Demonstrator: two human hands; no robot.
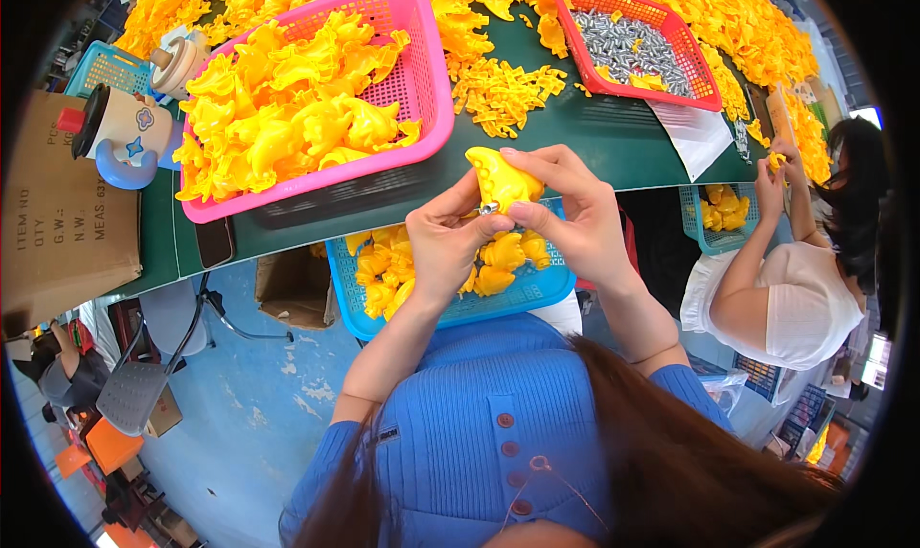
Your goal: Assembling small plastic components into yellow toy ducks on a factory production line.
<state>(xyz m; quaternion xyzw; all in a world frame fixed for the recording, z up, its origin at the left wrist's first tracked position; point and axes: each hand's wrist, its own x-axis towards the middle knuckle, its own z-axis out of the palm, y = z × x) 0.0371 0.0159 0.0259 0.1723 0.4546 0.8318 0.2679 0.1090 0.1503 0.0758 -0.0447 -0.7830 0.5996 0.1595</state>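
A: A dark green table (613, 155) over a blue floor (249, 385), with yellow plastic heaped along the far side. What's being handled?

B: 1 yellow plastic piece (503, 176), held up at the table's near edge between the person's 2 hands. A silver metal part (489, 208) sits at its lower left end; I can't tell how far in it goes.

A: And the fingers?

B: The left hand (446, 237) has its thumb and forefinger pinching at the metal part. The right hand (580, 213) pinches the piece's right side between thumb and fingertips.

A: What's closest to them?

B: Right below, 1 light-blue basket (460, 310) with more yellow pieces (383, 275). Just beyond the hands, a pile of small yellow bits (503, 98) lies on the table.

A: Farther out?

B: To the left, 1 pink basket (422, 79), heaped high with yellow pieces. To the right, 1 red basket (692, 55) of loose silver parts (632, 55), plus a few yellow scraps; a white sheet (695, 138) lies near its front corner. A dark phone (215, 242) rests at the table's near edge, with a cardboard box (77, 203) farther left.

A: Anyone else?

B: 1 co-worker (786, 299) in white at the far right, fingers around a small yellow item (776, 161).
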